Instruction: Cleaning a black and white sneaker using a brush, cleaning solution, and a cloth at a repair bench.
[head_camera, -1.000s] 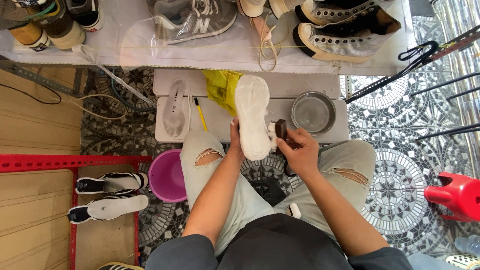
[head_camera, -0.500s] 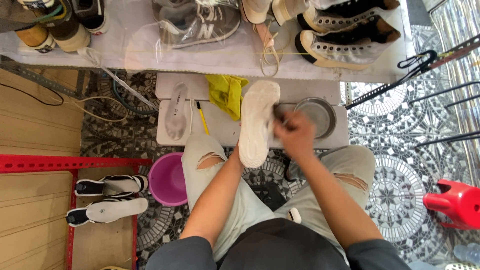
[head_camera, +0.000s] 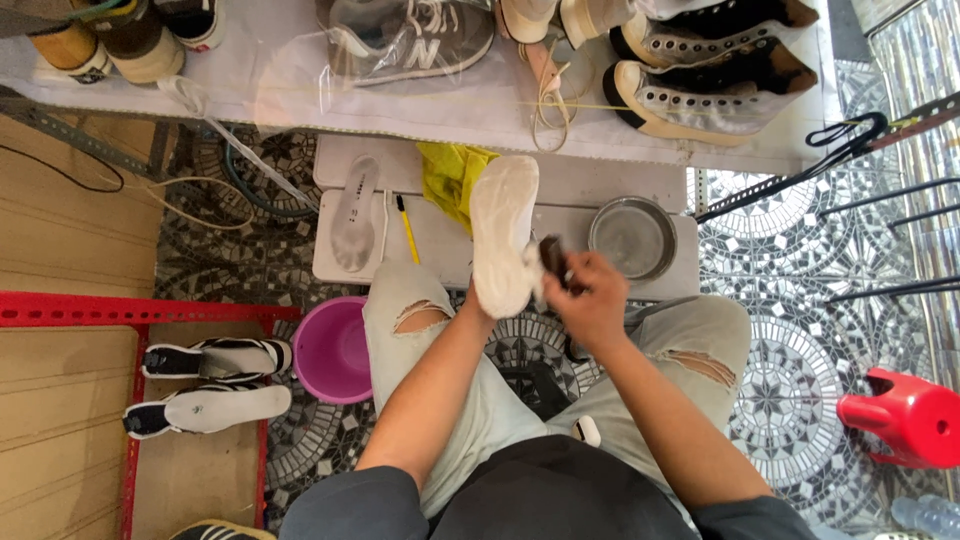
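The left hand (head_camera: 478, 300) gripped a white shoe (head_camera: 503, 232) sole-up, its length running six to twelve o'clock, while the right hand (head_camera: 590, 295), at three o'clock, pinched a dark brush (head_camera: 551, 255) against its edge.

One white shoe (head_camera: 503, 232) sits sole-up in the left hand (head_camera: 478, 296), and one dark brush (head_camera: 552, 256) is in the right hand (head_camera: 590, 292). Just beyond the right hand stands one round metal bowl (head_camera: 631, 237). Beyond the left hand lie one yellow cloth (head_camera: 448, 177), one yellow-handled brush (head_camera: 407, 229) and one grey insole (head_camera: 351, 212). Left of the left hand are one purple basin (head_camera: 331, 350) and two black-and-white striped shoes (head_camera: 208, 383). Far right of the right hand stands one red stool (head_camera: 905, 412).
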